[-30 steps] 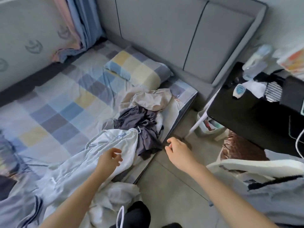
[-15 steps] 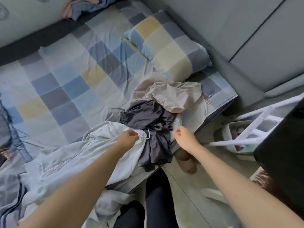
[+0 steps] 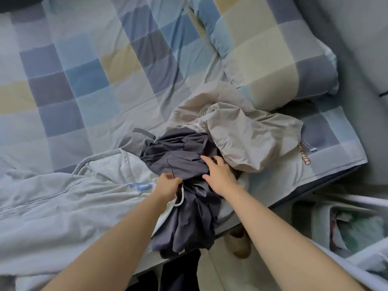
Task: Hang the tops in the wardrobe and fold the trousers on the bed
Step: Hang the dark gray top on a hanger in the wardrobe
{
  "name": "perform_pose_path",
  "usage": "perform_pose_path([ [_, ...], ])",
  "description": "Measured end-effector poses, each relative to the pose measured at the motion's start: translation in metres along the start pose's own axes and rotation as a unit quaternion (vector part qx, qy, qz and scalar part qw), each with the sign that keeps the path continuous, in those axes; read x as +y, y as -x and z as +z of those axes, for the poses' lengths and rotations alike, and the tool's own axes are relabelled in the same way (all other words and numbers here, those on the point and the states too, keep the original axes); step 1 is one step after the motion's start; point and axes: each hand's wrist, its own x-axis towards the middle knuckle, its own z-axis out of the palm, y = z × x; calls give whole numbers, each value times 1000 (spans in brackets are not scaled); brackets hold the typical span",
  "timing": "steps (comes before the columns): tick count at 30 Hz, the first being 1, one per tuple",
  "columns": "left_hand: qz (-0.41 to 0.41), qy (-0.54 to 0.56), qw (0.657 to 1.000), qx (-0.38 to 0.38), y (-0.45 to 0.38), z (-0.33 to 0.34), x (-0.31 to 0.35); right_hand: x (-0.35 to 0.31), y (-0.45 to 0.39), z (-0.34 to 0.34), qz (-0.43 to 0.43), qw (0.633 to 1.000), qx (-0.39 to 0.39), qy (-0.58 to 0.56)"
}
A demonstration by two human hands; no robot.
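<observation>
The left hand (image 3: 168, 184) pinches a fold of the dark grey garment (image 3: 184, 164) at the spot where the cloth bunches and starts to hang over the bed's near edge — a hold that looks chosen to gather the crumpled piece at its narrowest part so it can be lifted free of the pile. Just right of that pinch the right hand (image 3: 220, 177) lies on the same garment with its fingers spread and straight, pressing the cloth rather than gripping it, probably to steady it or feel for a waistband. Whether this piece is a top or trousers cannot be told from its crumpled state.

Directly left of the pinch, touching the left hand's wrist, spreads a pale blue garment (image 3: 63, 198) with a white drawstring (image 3: 180, 198) looping out beneath the hand. Beyond the right hand's fingertips, and partly overlapping the grey cloth, sits a beige garment (image 3: 252, 137), rumpled into a mound. All three wait unsorted, so the task seems barely begun.

They rest on a checked bedsheet (image 3: 94, 80) in blues, greys and pale yellow; a matching pillow (image 3: 273, 59) lies farther off past the beige mound, against a grey padded headboard (image 3: 361, 28). Below the right forearm the tiled floor (image 3: 220, 276) shows, with a slipper (image 3: 239, 242) tucked at the bed's edge and a white basket (image 3: 346, 227) off to the right
</observation>
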Motion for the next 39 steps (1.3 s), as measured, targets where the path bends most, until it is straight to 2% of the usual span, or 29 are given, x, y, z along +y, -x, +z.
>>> perform_pose_path([
  [3,-28,43,999,16,-14,-1,-11,-8,-13,11,48,998,27,43],
  [6,-8,57,998,8,-14,-5,-17,-15,-2,8,35,994,65,-82],
  [9,18,108,994,-4,-4,-7,-11,-27,32,0,-52,970,92,-219],
  [12,-56,294,954,-25,17,-12,6,-44,74,-13,-54,919,96,-380],
  [14,-75,332,940,-32,30,-18,12,-55,97,-24,-28,866,68,-494],
  [17,-42,370,925,-78,61,-26,25,-71,132,-50,-27,795,46,-604],
  [18,-23,388,916,-95,68,-27,28,-76,139,-58,-36,786,45,-616],
  [21,49,390,915,-87,109,-39,45,-97,176,-91,-76,803,82,-586],
  [24,80,380,919,-73,148,-56,61,-107,211,-114,-142,826,112,-533],
  [26,114,356,924,-87,180,-74,71,-113,243,-123,-158,851,137,-482],
  [28,170,282,940,-93,215,-95,76,-120,279,-125,-148,867,171,-445],
  [30,226,171,955,-81,250,-116,81,-127,316,-123,-134,863,222,-435],
  [32,295,47,953,-49,282,-140,82,-132,351,-117,-109,840,276,-454],
  [35,416,-117,902,20,326,-177,80,-139,397,-103,-68,829,347,-433],
  [39,503,-192,842,36,384,-217,76,-165,457,-81,-55,829,428,-356],
])
